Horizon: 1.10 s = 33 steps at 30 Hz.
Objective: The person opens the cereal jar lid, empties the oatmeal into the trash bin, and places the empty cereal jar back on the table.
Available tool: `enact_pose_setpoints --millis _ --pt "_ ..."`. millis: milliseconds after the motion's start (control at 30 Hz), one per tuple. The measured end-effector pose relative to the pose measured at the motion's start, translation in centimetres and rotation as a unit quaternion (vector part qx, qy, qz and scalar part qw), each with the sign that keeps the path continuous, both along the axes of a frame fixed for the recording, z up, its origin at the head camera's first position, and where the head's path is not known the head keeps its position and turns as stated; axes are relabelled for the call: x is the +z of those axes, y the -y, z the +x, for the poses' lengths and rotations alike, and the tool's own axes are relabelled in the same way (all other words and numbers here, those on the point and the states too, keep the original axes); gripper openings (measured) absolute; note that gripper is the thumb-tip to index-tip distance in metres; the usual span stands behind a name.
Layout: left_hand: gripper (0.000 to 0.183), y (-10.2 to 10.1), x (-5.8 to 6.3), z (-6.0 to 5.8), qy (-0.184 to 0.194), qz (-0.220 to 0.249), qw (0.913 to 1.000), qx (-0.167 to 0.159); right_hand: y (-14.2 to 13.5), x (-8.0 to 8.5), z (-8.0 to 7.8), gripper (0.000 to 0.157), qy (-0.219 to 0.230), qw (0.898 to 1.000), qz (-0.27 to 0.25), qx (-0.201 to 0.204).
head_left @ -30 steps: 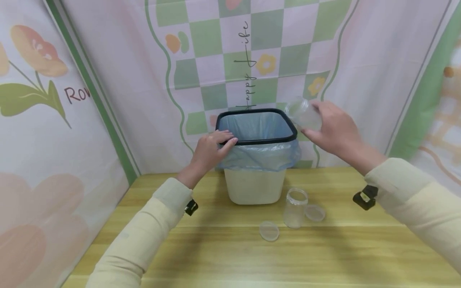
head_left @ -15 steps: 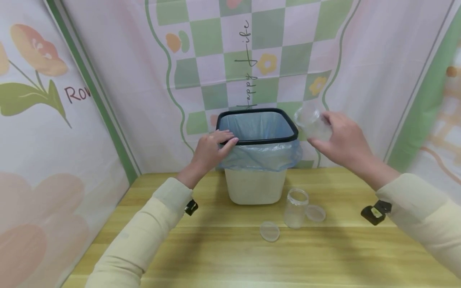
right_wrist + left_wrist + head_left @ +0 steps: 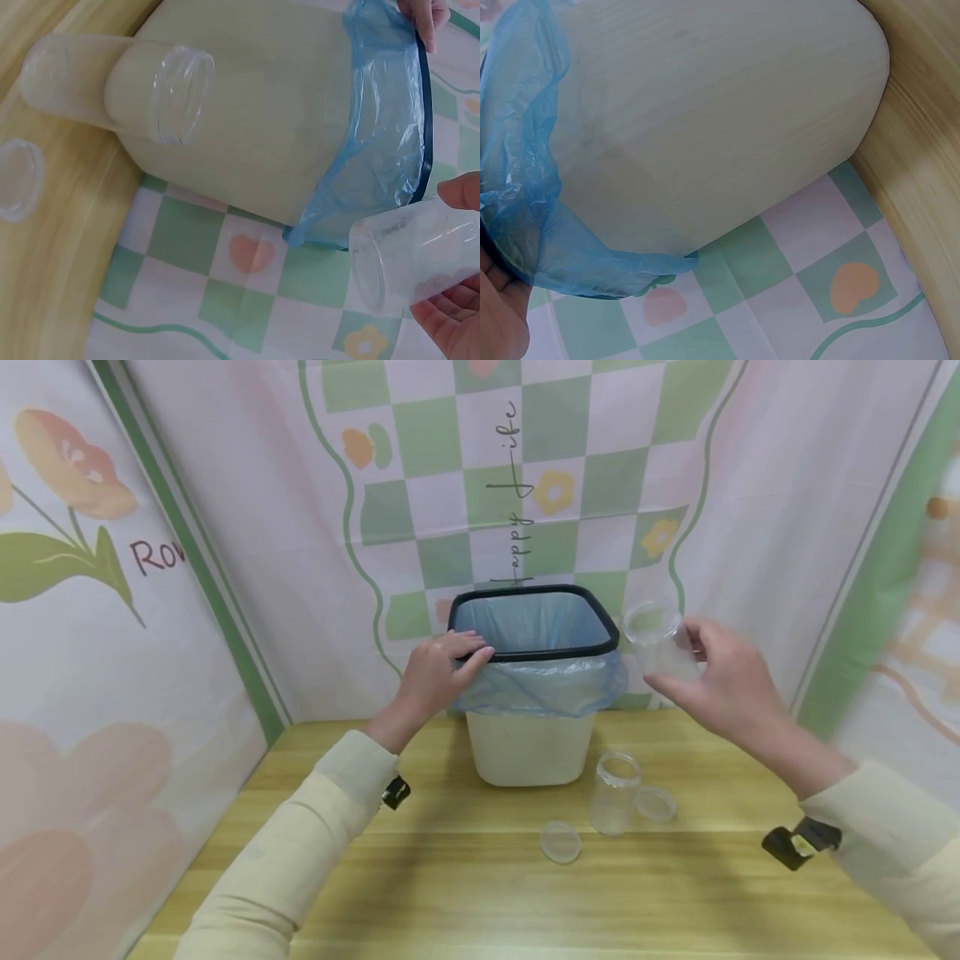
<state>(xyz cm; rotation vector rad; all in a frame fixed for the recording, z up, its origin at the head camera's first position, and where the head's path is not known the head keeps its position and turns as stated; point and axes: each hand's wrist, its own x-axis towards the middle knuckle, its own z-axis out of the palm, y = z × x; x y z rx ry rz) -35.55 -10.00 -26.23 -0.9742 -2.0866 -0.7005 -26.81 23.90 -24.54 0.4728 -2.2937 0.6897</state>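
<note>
My left hand (image 3: 435, 675) rests on the left front corner of the waste bin's black rim (image 3: 543, 654), fingers over the edge. In the left wrist view only part of that hand (image 3: 501, 319) shows beside the rim. My right hand (image 3: 731, 681) holds a clear plastic jar (image 3: 660, 643) just right of the bin, fingers and thumb round its side. The jar is lidless and nearly upright, its mouth facing up. The cream bin (image 3: 531, 747) has a blue liner (image 3: 540, 687) folded over its rim.
On the wooden table (image 3: 450, 893), a second clear jar (image 3: 615, 797) stands lidless before the bin. One round lid (image 3: 656, 803) lies beside it, another lid (image 3: 560, 842) nearer the front. A patterned curtain (image 3: 555, 485) hangs close behind the bin.
My right hand has moved right and down, away from the bin's rim. Its jar has turned from tilted towards the bin to nearly upright. My left hand stays on the rim.
</note>
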Motion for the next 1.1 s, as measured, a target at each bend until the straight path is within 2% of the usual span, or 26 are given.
enact_pose_setpoints --millis 533,833,1100 --pt "0.023 -0.1 0.0 -0.2 -0.008 0.003 0.9999 -0.007 1.2 -2.9 2.7 0.057 0.056 0.994 -0.087 0.026" --pt "0.023 -0.1 0.0 -0.3 -0.009 0.002 1.0 -0.003 2.4 -4.9 4.3 0.06 0.083 0.989 -0.115 0.046" --pt "0.023 -0.1 0.0 -0.3 -0.01 -0.003 0.9999 -0.001 3.4 -7.2 5.4 0.058 0.114 0.983 -0.131 0.055"
